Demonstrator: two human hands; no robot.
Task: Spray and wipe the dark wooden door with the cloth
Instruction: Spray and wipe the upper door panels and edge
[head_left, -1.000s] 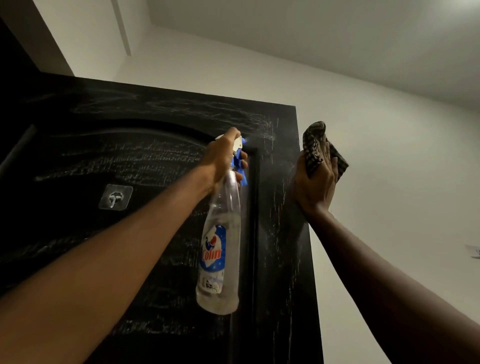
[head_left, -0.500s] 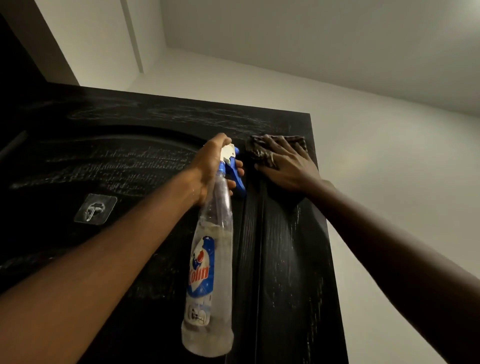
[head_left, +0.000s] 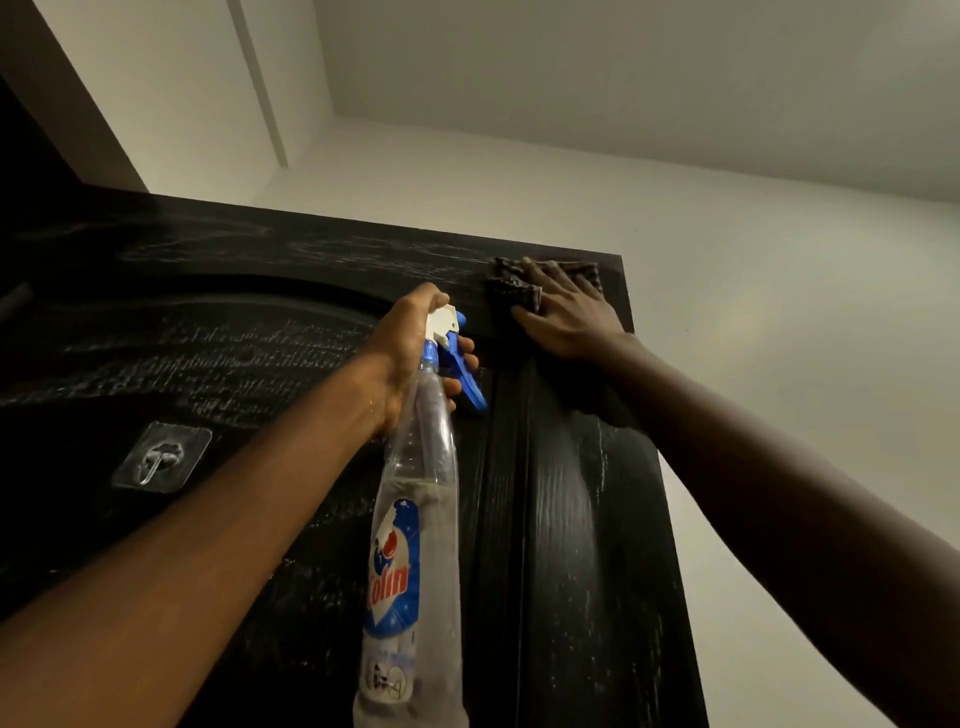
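At the top right corner of the dark wooden door (head_left: 571, 545), in the head view, the right hand (head_left: 566, 317) lies flat on a dark checked cloth (head_left: 511, 291), pressing it against the wood just under the door's upper edge. Its fingers (head_left: 558, 278) are straight and spread over the fabric. Just left of it and slightly lower, the left hand (head_left: 410, 353) grips the neck of a clear spray bottle (head_left: 415, 519) with a white head and a blue and red label. Its fingers are curled round the neck, their tips by the blue trigger (head_left: 465, 379). The bottle hangs down in front of the door's raised moulding. Pale streaks and droplets mark the dark panel. A clear adhesive hook (head_left: 161, 457) is stuck to the door at the left. A pale wall (head_left: 779, 312) and ceiling (head_left: 623, 78) show above and to the right.
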